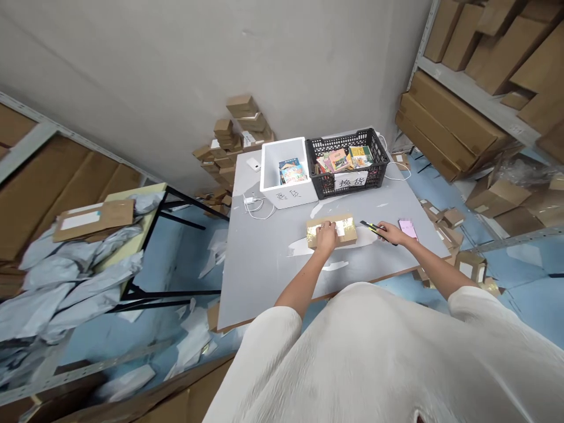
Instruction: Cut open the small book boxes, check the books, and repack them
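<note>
A small cardboard box (pixel 346 236) with shiny clear tape and a white label lies on the grey table (pixel 264 270). My left hand (pixel 326 236) presses down on its top, fingers bent over the label and holding it in place. To the right of the box, my right hand (pixel 389 232) is closed around a utility knife (pixel 372 226), black with yellow-green parts. The knife's tip points left towards the box and stays apart from it. Just beyond my right hand lies a phone (pixel 408 228) with a pink screen.
A white foam box (pixel 291 197) and a black plastic crate (pixel 348 190), both holding books, stand along the table's back. A white cable (pixel 259 207) lies beside the foam box. Cardboard boxes (pixel 224 141) pile up behind; grey mailing bags (pixel 66 282) cover a side table.
</note>
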Available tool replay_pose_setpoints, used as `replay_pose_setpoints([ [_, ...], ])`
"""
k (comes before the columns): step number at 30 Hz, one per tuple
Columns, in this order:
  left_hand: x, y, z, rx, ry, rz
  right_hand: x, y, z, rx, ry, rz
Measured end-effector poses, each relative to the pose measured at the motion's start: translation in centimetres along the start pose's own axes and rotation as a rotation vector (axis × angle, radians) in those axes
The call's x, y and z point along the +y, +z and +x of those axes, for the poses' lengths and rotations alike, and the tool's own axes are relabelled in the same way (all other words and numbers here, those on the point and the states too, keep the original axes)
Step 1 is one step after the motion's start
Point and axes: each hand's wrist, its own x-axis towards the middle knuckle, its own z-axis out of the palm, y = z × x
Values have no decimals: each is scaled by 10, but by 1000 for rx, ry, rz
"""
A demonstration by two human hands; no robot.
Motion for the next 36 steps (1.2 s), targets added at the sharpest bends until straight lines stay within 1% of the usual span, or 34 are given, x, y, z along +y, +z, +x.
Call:
replay_pose_setpoints([
  [3, 2, -2, 8, 40, 2, -10, -14, 6, -5, 53, -98, -146],
  [7, 1, 6, 17, 40, 26, -34, -28, 15, -9, 107, -232, -390],
  [11, -1, 14, 27, 21, 6, -26, -38, 21, -9, 96, -226, -618],
  [15, -4, 15, 33, -34, 19, -22, -46, 24, -8, 124, -197, -726],
  [18, -6, 16, 26, 1, 48, -34, -45, 26, -6, 128, -170, -727],
  [22, -6, 17, 12, 60, 38, -94, -37, 36, 0, 149, -192, -621],
  [25, -5, 17, 7, 64, 38, -130, -31, 45, 8, 172, -189, -566],
  [28, -6, 17, 6, 55, 29, -140, -27, 50, 11, 193, -186, -571],
  [32, -7, 19, 5, 60, 27, -119, -20, 46, 8, 231, -209, -610],
  [36, -9, 22, 2, 62, 32, -98, -11, 34, 7, 253, -201, -594],
])
